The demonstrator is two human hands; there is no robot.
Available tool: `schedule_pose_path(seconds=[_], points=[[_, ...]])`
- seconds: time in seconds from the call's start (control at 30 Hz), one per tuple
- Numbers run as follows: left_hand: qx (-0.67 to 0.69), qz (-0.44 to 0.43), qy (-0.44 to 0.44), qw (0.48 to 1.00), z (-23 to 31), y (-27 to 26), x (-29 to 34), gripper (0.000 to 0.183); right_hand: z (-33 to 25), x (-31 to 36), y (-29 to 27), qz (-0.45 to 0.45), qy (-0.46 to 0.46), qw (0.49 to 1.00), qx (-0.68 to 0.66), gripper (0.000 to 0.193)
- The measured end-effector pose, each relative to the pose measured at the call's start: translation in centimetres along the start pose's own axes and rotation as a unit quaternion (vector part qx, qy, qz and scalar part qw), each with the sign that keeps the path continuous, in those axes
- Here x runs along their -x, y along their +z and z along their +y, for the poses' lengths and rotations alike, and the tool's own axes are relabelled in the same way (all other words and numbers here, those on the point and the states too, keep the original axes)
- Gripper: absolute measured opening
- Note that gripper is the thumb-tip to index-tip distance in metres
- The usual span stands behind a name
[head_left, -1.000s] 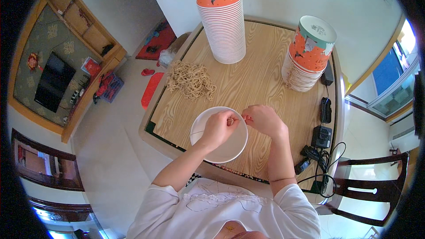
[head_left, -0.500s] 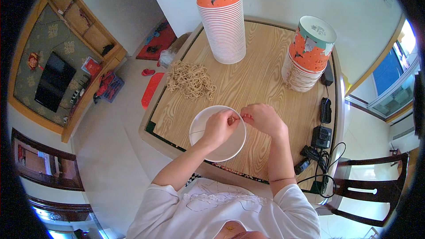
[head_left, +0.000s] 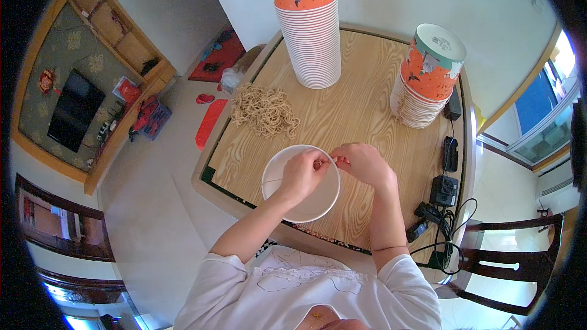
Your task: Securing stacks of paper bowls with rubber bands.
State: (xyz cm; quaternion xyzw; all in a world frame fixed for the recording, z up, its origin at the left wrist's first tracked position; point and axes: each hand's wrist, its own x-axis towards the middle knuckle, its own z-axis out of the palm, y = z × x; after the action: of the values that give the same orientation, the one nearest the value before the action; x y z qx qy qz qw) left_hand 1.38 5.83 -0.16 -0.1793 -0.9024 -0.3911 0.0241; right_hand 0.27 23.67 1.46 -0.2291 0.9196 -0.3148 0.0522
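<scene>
White bucket [head_left: 319,200] stands mouth-up at the near edge of the surface [head_left: 361,101], right between the two hands. Left hand [head_left: 304,174] reaches over the mouth, grip at the inner side of the right-hand rim — fingers curled together. Right hand [head_left: 362,164] is just outside the same rim, its grip also closed, fingertips close to the left's. Can't tell what either pinches; the fingers hide it. Thin cord [head_left: 273,181] crosses the bucket's left inner wall toward the left hand.

Loose pile of tan cords [head_left: 266,112] is on the surface beyond the bucket, to the left, clear of both grips. Tall bucket stack [head_left: 313,46] at the far side; shorter stack [head_left: 431,73] to its right — tan cords [head_left: 418,113] around its lower rims. Black adapter [head_left: 444,190] near the right edge.
</scene>
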Motion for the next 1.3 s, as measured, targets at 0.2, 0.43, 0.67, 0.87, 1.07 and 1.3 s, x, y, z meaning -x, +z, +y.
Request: schedule_pose_path(seconds=[0.2, 0.43, 0.67, 0.87, 1.07, 1.3], points=[[-0.010, 0.012, 0.002, 1.000, 0.0, 0.0, 0.0, 0.008, 0.3, -0.2, 0.2, 0.015, -0.015, 1.000, 0.003, 0.017], [-0.019, 0.013, -0.001, 1.000, -0.4, 0.3, -0.1, 0.008, 0.3, -0.3, 0.5, 0.010, -0.004, 0.999, 0.033, 0.018], [-0.013, 0.045, -0.007, 0.999, -1.0, 0.1, -0.3, 0.009, 0.1, -0.3, 0.3, 0.029, 0.014, 0.999, 0.019, 0.021], [0.190, -0.001, -0.055, 0.980, -0.6, -1.6, 0.1, 0.013, -0.8, 1.0, -2.2, 0.125, -0.053, 0.986, -0.094, 0.028], [0.408, -0.122, -0.212, 0.880, 0.9, -3.6, 0.1, 0.010, -2.0, 0.4, -1.1, 0.122, -0.139, 0.968, -0.168, 0.023], [0.414, -0.105, -0.214, 0.878, 0.4, -3.5, 0.2, 0.011, -1.9, 0.3, -1.3, 0.146, -0.172, 0.966, -0.124, 0.010]])
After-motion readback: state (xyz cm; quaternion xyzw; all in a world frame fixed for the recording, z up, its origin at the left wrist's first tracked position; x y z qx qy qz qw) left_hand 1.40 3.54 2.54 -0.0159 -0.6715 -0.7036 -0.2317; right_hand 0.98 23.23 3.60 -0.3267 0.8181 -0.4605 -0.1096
